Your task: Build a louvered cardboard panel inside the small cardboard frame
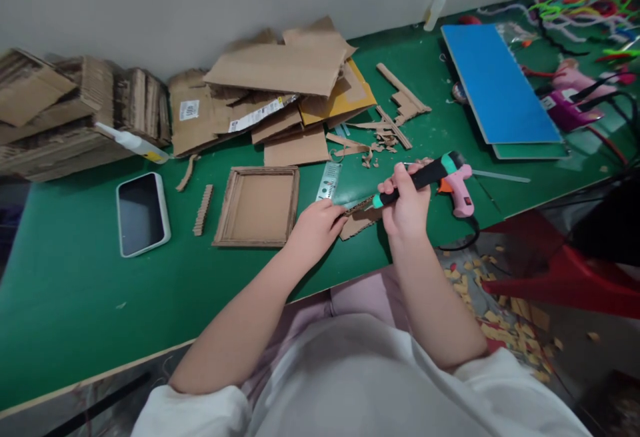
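My right hand point(407, 202) is wrapped round a black-and-green utility knife point(425, 174), its front end pointing down-left at a flat cardboard piece point(357, 222). My left hand point(317, 225) lies near the same piece, its fingertips pressed on a narrow corrugated cardboard strip point(359, 205). A clear ruler point(328, 182) pokes out beyond the left fingers. Just left of that hand sits a square cardboard tray with raised edges point(256, 242). Behind the knife's far end lies a pink glue gun point(463, 190) with an orange trigger, partly covered.
Stacked cardboard point(275, 67) lines the wall, with offcuts point(385, 140) beside it. At left are a phone point(143, 214), a glue bottle point(133, 142) and a ridged strip point(203, 210). A blue board point(500, 84), cables and pipe cleaners point(590, 7) occupy the right. A red stool point(560, 277) stands below.
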The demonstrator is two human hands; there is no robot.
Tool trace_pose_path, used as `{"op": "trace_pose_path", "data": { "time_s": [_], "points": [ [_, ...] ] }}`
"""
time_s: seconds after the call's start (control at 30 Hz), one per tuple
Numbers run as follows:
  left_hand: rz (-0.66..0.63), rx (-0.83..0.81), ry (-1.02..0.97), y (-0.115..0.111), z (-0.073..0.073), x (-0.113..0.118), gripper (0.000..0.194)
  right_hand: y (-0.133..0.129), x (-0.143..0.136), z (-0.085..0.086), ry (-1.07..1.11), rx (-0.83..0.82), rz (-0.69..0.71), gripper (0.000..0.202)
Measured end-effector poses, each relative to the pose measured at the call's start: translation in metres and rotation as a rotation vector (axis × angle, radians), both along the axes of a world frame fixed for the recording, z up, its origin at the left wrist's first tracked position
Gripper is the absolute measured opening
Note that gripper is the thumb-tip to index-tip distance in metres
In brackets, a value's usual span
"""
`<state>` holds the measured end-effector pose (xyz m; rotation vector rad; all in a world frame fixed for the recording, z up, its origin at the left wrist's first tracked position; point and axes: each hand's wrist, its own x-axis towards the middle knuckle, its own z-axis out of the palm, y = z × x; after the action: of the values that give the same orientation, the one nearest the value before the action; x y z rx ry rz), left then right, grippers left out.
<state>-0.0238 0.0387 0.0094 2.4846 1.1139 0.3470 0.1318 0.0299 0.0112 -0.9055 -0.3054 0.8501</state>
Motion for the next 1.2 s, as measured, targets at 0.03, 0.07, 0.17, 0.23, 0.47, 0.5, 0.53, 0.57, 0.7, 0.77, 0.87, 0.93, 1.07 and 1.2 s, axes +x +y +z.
{"op": "trace_pose_path", "data": {
  "time_s": [0.03,0.07,0.17,0.23,0.47,0.5,0.53,0.57,0.7,0.77,0.87,0.93,1.07,1.2],
  "points": [
    [0.002,-0.001,-0.005,0.000,0.000,0.000,0.017,0.001,-0.002,0.000,0.007,-0.012,-0.012,0.041],
    [0.003,-0.002,-0.009,0.000,0.000,0.000,0.017,0.002,-0.004,0.000,0.012,-0.023,-0.021,0.041],
    [-0.003,-0.006,-0.007,0.000,0.000,0.000,0.017,0.002,-0.007,-0.003,0.007,-0.044,-0.046,0.042],
    [-0.006,-0.005,-0.002,0.000,0.000,0.000,0.017,0.002,-0.006,-0.005,-0.007,-0.058,-0.059,0.042],
    [-0.014,0.001,0.009,0.001,-0.002,0.000,0.017,0.006,0.009,-0.010,-0.039,-0.070,-0.078,0.042],
    [-0.011,0.002,0.009,0.001,-0.002,0.000,0.016,0.007,0.012,-0.010,-0.049,-0.066,-0.094,0.043],
    [-0.007,0.001,0.006,0.001,-0.001,0.000,0.016,0.008,0.015,-0.010,-0.064,-0.063,-0.118,0.043],
    [-0.002,-0.003,0.003,0.001,-0.001,0.000,0.015,0.008,0.019,-0.010,-0.083,-0.062,-0.145,0.043],
    [0.006,-0.040,-0.007,0.000,0.001,0.001,0.016,0.010,0.029,-0.008,-0.161,-0.070,-0.211,0.041],
    [0.007,-0.054,-0.006,0.000,0.002,0.001,0.016,0.010,0.030,-0.007,-0.177,-0.066,-0.222,0.041],
    [0.011,-0.061,-0.002,0.000,0.002,0.001,0.017,0.012,0.032,-0.007,-0.179,-0.043,-0.234,0.040],
    [0.012,-0.060,-0.003,0.000,0.002,0.001,0.017,0.013,0.036,-0.008,-0.193,-0.019,-0.264,0.038],
    [0.018,-0.059,-0.005,-0.001,0.002,0.000,0.016,0.013,0.043,-0.005,-0.234,0.005,-0.338,0.036],
    [0.026,-0.070,0.002,0.000,0.003,0.000,0.016,0.007,0.035,0.003,-0.202,0.030,-0.262,0.033]
  ]
}}
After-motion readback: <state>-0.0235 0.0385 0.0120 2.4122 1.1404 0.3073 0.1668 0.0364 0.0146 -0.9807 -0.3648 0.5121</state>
